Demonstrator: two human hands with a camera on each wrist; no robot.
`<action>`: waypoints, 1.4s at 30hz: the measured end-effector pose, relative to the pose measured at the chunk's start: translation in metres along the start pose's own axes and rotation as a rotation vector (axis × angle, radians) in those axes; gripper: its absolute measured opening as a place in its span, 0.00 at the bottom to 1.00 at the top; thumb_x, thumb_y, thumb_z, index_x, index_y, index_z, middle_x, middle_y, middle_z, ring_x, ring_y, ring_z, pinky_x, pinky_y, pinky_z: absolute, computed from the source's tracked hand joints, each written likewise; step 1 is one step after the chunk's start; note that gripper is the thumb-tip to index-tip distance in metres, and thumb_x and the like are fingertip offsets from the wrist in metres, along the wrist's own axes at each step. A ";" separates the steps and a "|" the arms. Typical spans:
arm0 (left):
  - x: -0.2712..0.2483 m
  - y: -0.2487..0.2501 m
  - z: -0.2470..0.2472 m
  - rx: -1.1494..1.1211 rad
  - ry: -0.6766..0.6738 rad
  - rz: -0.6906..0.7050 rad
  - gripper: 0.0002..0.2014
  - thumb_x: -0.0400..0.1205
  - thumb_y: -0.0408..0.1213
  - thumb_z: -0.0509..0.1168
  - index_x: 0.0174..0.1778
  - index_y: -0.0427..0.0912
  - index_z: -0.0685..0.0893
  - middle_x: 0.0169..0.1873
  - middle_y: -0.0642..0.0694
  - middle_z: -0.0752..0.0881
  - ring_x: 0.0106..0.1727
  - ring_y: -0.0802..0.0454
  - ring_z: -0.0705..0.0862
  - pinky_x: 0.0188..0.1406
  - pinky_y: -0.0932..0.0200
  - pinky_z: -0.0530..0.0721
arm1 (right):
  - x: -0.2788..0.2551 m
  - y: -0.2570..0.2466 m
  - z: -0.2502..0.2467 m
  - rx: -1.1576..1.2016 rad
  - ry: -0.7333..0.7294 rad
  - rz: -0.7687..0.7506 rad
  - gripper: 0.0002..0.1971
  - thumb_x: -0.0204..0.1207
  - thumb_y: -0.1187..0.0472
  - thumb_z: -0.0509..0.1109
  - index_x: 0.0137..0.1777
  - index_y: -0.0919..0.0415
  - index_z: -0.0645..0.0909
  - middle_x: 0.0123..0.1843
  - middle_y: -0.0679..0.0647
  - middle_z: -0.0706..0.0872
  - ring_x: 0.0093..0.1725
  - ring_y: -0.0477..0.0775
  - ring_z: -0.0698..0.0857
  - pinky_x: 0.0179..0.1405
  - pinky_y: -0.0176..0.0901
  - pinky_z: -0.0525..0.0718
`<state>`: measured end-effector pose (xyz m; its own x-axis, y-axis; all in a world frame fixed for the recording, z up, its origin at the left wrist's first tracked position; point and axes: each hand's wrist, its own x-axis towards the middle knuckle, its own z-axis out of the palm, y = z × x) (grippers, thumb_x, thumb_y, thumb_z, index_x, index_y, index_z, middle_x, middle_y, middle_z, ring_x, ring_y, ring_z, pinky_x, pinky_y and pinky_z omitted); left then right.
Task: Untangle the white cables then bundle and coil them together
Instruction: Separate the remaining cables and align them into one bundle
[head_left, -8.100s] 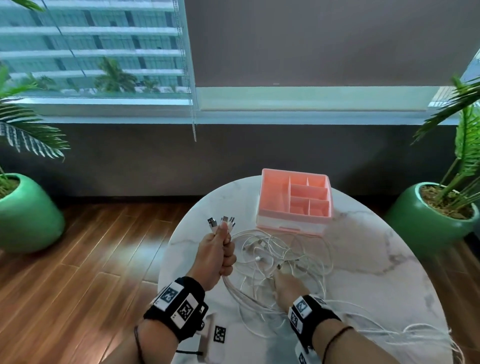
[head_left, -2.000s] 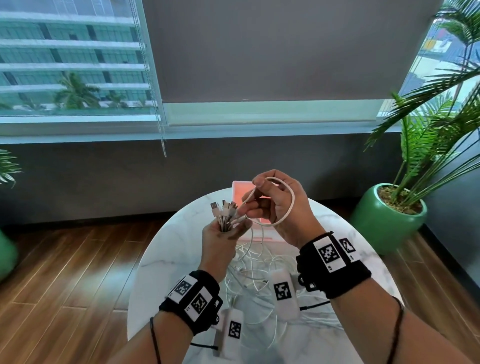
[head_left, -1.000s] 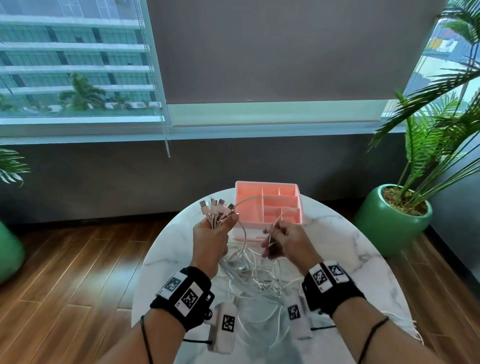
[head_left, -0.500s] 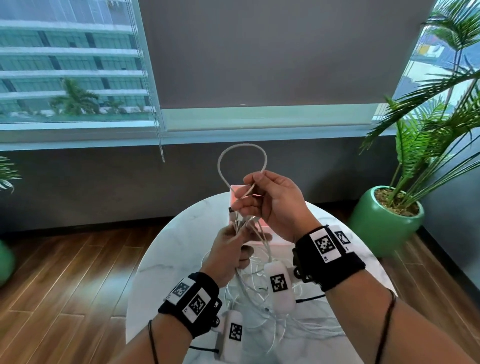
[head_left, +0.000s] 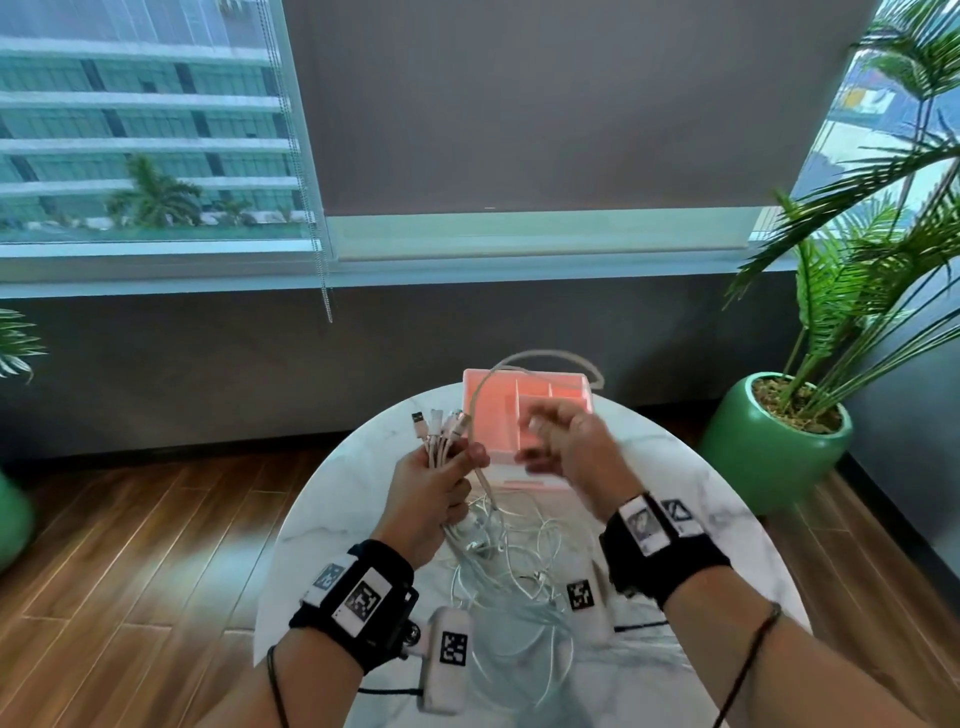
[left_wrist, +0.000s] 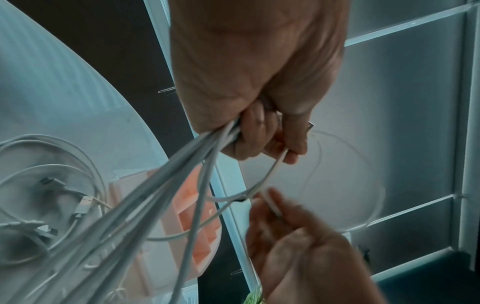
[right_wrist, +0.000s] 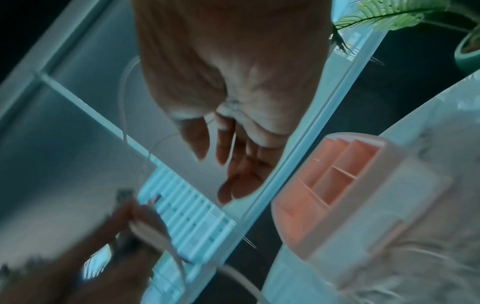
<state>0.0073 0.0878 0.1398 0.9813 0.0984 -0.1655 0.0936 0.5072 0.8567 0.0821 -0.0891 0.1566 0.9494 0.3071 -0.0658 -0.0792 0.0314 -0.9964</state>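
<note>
The left hand (head_left: 434, 488) is clenched round the gathered plug ends of the white cables (head_left: 493, 551), with the USB plugs (head_left: 439, 421) fanning out above the fist. The slack hangs down to a loose heap on the marble counter (head_left: 727, 525) at 6 o'clock of the hands. One cable arcs up from the fist in a loop (head_left: 545, 361) over the pink organiser tray (head_left: 498, 415). The right hand (head_left: 569, 449) is blurred at 3 o'clock of the left; the wrist views suggest its fingers are loosely spread near that strand, but I cannot tell whether it has hold of anything. Risk: pulling the loop tight while the heap below is crossed could cinch a knot, and a slackened fist would let the plugs slip uneven. The tray stands just behind the hands at 12 o'clock and could snag the loop. A potted palm (head_left: 779, 441) sits on the floor at 3 o'clock, well apart.
</note>
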 end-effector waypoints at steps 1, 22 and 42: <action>0.002 0.003 0.000 -0.002 0.026 0.008 0.07 0.77 0.33 0.73 0.45 0.37 0.81 0.35 0.45 0.85 0.18 0.61 0.60 0.12 0.68 0.58 | -0.006 0.017 0.001 -0.150 -0.101 0.045 0.11 0.81 0.70 0.67 0.61 0.62 0.82 0.59 0.61 0.87 0.40 0.57 0.90 0.38 0.47 0.89; 0.002 -0.003 0.012 0.174 -0.014 0.062 0.04 0.87 0.32 0.66 0.46 0.40 0.81 0.45 0.34 0.90 0.19 0.59 0.58 0.15 0.68 0.58 | -0.024 -0.105 0.022 0.199 -0.166 -0.206 0.10 0.87 0.63 0.61 0.52 0.71 0.80 0.38 0.68 0.87 0.34 0.65 0.89 0.32 0.47 0.89; 0.001 0.026 0.012 -0.107 0.053 0.043 0.12 0.90 0.33 0.58 0.40 0.43 0.74 0.25 0.50 0.68 0.18 0.60 0.59 0.12 0.67 0.59 | -0.029 0.072 0.018 -0.544 -0.214 -0.077 0.07 0.76 0.67 0.73 0.50 0.54 0.87 0.44 0.45 0.88 0.35 0.36 0.84 0.42 0.34 0.83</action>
<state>0.0124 0.0909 0.1672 0.9735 0.1654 -0.1579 0.0306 0.5902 0.8067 0.0437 -0.0783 0.0879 0.8595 0.5099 -0.0361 0.2083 -0.4139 -0.8862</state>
